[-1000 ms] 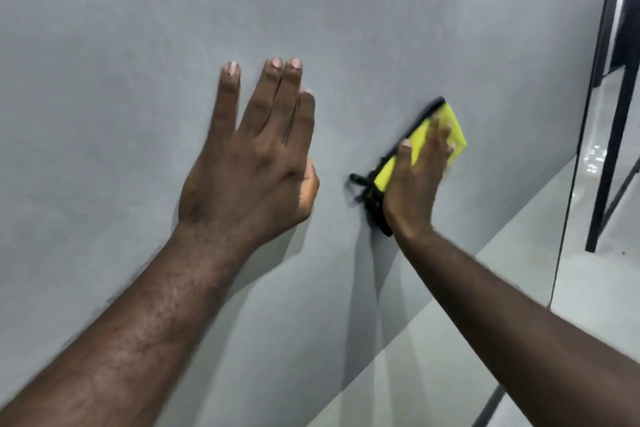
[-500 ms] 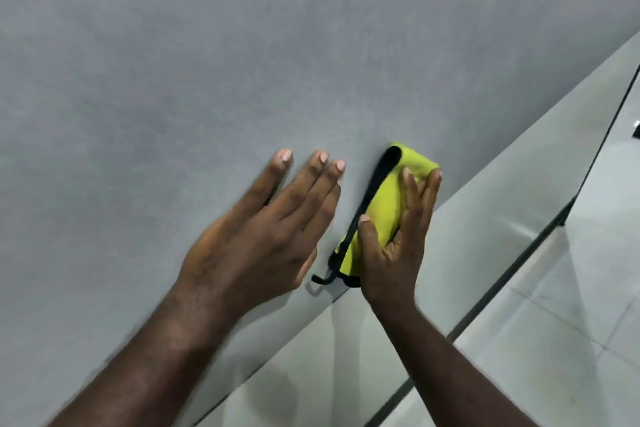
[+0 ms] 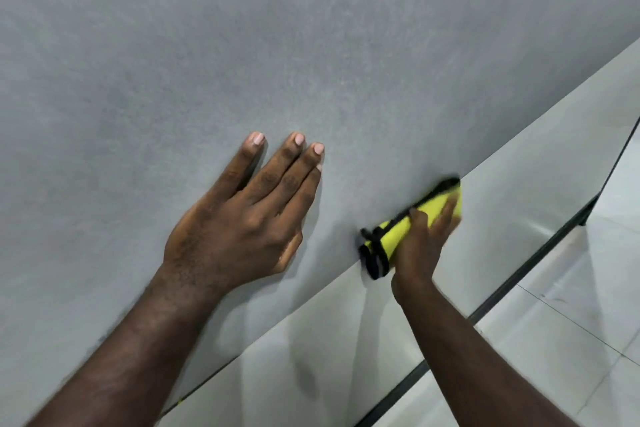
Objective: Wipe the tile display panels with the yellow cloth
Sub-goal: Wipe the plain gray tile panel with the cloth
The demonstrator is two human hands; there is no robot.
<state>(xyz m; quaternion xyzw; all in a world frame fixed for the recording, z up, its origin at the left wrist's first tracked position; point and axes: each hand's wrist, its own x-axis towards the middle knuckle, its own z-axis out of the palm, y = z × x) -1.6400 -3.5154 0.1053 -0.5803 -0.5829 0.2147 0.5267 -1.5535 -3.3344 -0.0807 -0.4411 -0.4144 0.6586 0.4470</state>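
the left hand (image 3: 239,225) lies flat on the grey panel (image 3: 311,45), fingers straight and close together. the right hand (image 3: 420,246) presses the yellow cloth (image 3: 398,234) against the panel's lower edge, fingers stretched over it though blurred, where the paler panel (image 3: 519,166) begins.

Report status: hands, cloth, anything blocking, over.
Left hand flat on matte grey tile panel. Right hand presses folded yellow cloth with black trim at panel's lower edge, motion-blurred. Nothing in the way.

R hand (image 3: 423,243) fingertips blurred; yellow cloth (image 3: 396,234) partly hidden under it.
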